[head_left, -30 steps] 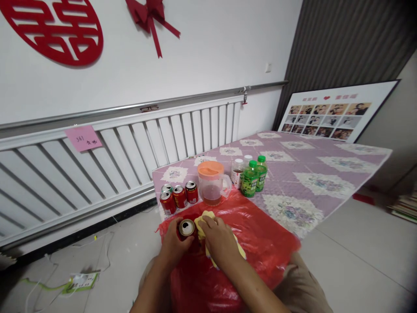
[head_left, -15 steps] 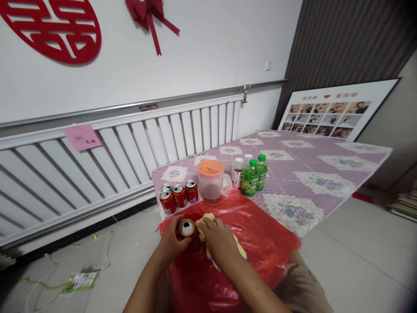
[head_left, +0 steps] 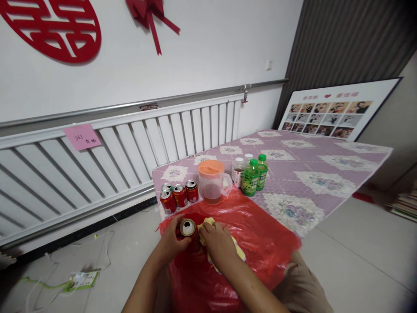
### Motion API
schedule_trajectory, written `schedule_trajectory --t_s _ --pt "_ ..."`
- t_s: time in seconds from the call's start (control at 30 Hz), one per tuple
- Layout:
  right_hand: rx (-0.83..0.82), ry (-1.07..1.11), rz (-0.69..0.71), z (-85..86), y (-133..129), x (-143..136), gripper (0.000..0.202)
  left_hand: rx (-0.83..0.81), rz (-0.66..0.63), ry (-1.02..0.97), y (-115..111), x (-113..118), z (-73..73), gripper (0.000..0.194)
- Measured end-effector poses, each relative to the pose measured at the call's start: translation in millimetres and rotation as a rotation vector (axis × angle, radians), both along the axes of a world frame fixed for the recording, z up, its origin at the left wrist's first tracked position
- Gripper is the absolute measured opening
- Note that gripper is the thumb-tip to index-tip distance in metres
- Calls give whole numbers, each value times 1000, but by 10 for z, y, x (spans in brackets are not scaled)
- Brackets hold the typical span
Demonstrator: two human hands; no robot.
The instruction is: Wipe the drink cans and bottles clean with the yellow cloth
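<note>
The right hand (head_left: 221, 245) covers much of the yellow cloth (head_left: 239, 251), and the left hand (head_left: 173, 240) hides part of the open can (head_left: 188, 228) it holds. A rear can (head_left: 167, 187) (little beyond its top shows) sits behind red cans (head_left: 180, 198). The upper edge cuts off the red emblem (head_left: 58, 27) and the bow (head_left: 150, 11). The heading (head_left: 347, 95) on the photo board (head_left: 340, 108) is too blurred to read.

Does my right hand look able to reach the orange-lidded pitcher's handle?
Probably, if your right hand releases the yellow cloth: only red plastic sheeting lies between that hand and the handle.
</note>
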State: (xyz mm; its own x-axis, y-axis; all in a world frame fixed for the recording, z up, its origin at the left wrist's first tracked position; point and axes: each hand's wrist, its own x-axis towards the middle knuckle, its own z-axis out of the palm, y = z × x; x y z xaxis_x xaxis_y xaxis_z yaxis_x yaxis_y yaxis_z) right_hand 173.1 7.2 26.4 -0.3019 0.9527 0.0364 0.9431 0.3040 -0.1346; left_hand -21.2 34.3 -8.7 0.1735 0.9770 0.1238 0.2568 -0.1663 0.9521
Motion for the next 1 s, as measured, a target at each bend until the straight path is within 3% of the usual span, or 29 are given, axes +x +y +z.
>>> schedule_trajectory --t_s 0.33,0.67,1.0 --pt "48 33 -17 247 20 36 35 0 -17 -8 10 -25 -24 73" --pt "-14 9 2 136 -215 23 30 16 -19 -10 10 -10 -5 73" --pt "-36 51 108 148 -401 -10 34 9 -34 -13 -6 -1 52 72"
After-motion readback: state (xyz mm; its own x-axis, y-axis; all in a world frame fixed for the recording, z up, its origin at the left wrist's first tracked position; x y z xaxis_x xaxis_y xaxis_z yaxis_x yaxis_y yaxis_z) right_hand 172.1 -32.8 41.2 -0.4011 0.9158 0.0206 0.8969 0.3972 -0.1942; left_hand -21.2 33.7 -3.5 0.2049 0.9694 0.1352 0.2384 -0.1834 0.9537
